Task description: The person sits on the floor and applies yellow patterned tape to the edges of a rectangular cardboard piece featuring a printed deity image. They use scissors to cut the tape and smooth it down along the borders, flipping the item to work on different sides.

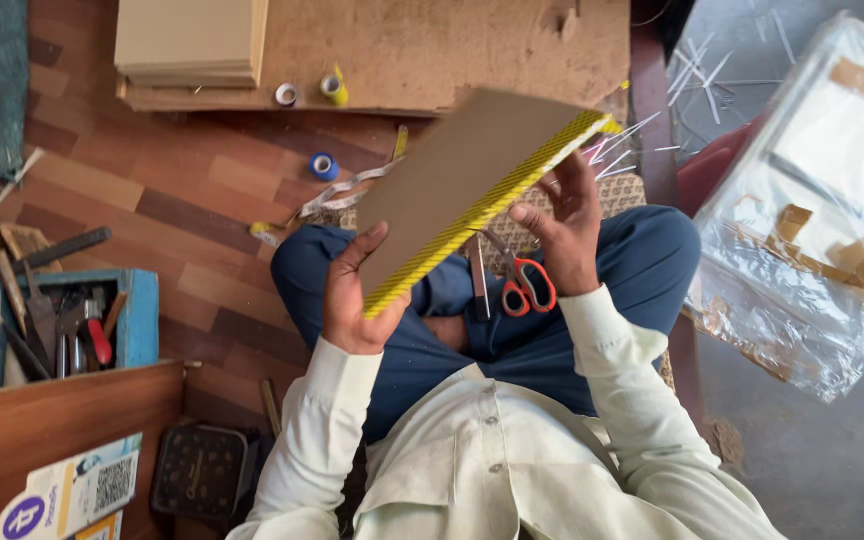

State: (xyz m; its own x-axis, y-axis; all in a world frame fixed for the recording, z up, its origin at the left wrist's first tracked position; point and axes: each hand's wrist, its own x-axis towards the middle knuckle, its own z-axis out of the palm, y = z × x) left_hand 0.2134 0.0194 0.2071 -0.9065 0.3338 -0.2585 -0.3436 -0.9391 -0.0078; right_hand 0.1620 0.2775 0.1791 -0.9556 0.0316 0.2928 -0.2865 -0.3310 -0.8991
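Holding a flat brown board [452, 180] up over the lap w/ both hands, tilted, long edge facing the camera. That edge wrapped in yellow patterned tape [482, 205], running from lower left to upper right.

Left hand [352, 290] clamped on the lower end: thumb on the brown face, fingers behind, palm under the taped corner. Right hand [567, 225] up near the far end, fingers spread behind the board and touching the taped edge, supporting more than pinching; how tight, can't tell.

Step in hand, by the look: checking or pressing down the edge tape along the board. Tape appears to cover the whole visible edge, so prob. near the end of this edge.

Next move likely calls for: steady left-hand hold, right fingertips run along the tape w/o lifting it, then board turned for another edge.

Nearby: red-handled scissors [522, 285] on the lap, just below the right hand. Blue tape roll [324, 166] on the wood floor, yellow roll [333, 89] on a big sheet further out. Blue tool box [142, 320] at left, well apart.
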